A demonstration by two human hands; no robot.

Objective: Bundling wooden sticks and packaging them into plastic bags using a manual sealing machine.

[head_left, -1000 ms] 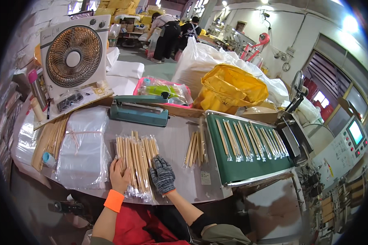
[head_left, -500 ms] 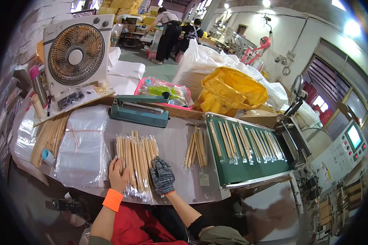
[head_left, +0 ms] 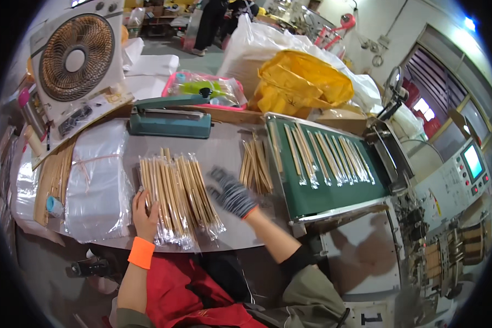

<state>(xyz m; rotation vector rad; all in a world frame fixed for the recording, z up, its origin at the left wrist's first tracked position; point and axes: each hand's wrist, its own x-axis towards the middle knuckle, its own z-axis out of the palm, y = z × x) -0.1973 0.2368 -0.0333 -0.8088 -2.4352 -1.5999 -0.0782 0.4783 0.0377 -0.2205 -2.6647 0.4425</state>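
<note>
A thick pile of wooden chopsticks in clear plastic sleeves (head_left: 175, 197) lies on the grey table in front of me. My bare left hand (head_left: 145, 213), with an orange wristband, rests along the pile's left edge, fingers stretched. In a grey knitted glove, my right hand (head_left: 232, 192) is just off the pile's right side, holding nothing, its fingers apart and slightly blurred. Beyond it lies a smaller bunch of wrapped chopsticks (head_left: 255, 164). Several more wrapped chopsticks (head_left: 333, 156) lie in a row on the green conveyor belt (head_left: 333, 199) at the right.
A stack of clear plastic bags (head_left: 95, 186) lies left of the pile. Behind stand a teal bag sealer (head_left: 169, 124), a pink basket (head_left: 240, 104) and a yellow sack (head_left: 306, 82). A fan (head_left: 74, 60) is far left; a control panel (head_left: 464, 169) stands right.
My right hand has left the pile's right side and moved to the right, fingers spreading. The left hand stays at the left edge. The whole view has shifted downward.
</note>
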